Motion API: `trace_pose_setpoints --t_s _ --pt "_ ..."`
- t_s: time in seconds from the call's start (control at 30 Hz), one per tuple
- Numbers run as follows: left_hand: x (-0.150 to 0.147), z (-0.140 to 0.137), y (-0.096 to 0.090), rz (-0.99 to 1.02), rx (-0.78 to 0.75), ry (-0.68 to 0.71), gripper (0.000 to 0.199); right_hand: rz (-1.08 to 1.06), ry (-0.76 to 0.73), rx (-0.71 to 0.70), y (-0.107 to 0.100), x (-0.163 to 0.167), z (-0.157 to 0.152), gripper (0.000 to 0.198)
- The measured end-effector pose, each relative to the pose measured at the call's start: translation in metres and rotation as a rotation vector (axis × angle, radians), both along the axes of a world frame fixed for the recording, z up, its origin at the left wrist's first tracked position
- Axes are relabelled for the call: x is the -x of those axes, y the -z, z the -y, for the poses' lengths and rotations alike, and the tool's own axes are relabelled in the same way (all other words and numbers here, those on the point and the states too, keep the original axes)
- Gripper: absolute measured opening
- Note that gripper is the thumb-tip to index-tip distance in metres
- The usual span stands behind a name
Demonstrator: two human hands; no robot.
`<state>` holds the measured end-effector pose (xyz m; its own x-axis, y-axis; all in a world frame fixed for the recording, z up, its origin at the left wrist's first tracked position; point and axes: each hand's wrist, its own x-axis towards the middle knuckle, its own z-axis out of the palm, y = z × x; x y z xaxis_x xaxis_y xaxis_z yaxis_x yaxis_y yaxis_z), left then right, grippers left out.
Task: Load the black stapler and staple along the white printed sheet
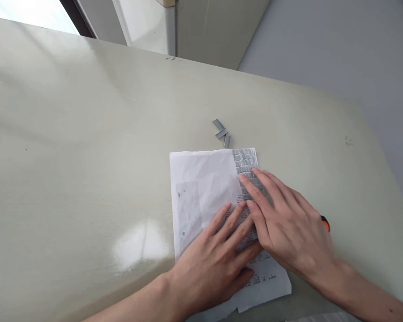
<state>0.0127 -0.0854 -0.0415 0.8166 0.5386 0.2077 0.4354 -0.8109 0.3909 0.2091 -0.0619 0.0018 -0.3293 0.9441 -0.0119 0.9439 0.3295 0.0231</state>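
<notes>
A white sheet of paper [204,167] lies on the table, with small printed text on its lower part and a paler rectangular patch at its left. Along its right edge runs a grey brick-like patterned strip [245,163]. My left hand [218,255] lies flat on the lower half of the paper, fingers stretched out. Over the patterned strip, my right hand [285,219] rests with fingers extended, index and middle fingertips touching it. The thumb of my right hand is close beside the fingertips of my left hand. Both hands hide part of the sheet.
Several short grey strips that look like staple sticks [222,133] lie just beyond the paper's top edge. An orange and black object [326,223] shows partly behind my right hand. The pale table [87,134] ends at a grey wall [339,44] and a cabinet [218,31].
</notes>
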Motion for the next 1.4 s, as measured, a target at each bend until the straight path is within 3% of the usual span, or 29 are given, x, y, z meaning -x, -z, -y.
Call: trace_pose_setpoints --t_s 0.27,0.5,0.63,0.8,1.03,1.23,1.4 --pt "0.001 0.0 -0.001 0.009 0.005 0.004 0.061 -0.121 0.053 0.041 -0.005 -0.004 -0.002 0.054" --pt "0.002 0.001 0.002 0.046 -0.037 0.026 0.055 -0.562 0.091 0.075 -0.015 -0.026 0.005 0.046" --pt "0.008 0.006 -0.001 0.026 -0.066 0.015 0.057 -0.634 0.118 -0.058 -0.018 -0.04 0.03 0.04" --pt "0.024 0.02 -0.012 -0.021 -0.067 -0.013 0.059 -0.626 0.2 -0.211 -0.018 -0.053 0.085 0.027" --pt "0.061 0.029 -0.025 -0.049 -0.11 -0.129 0.061 -0.679 0.33 -0.061 -0.007 -0.074 0.132 0.023" --pt "0.099 0.027 -0.022 -0.107 -0.116 -0.28 0.067 -0.774 0.291 0.075 0.003 -0.077 0.138 0.022" --pt "0.114 0.028 -0.019 -0.142 -0.072 -0.356 0.069 -0.811 0.296 0.013 0.007 -0.079 0.13 0.025"
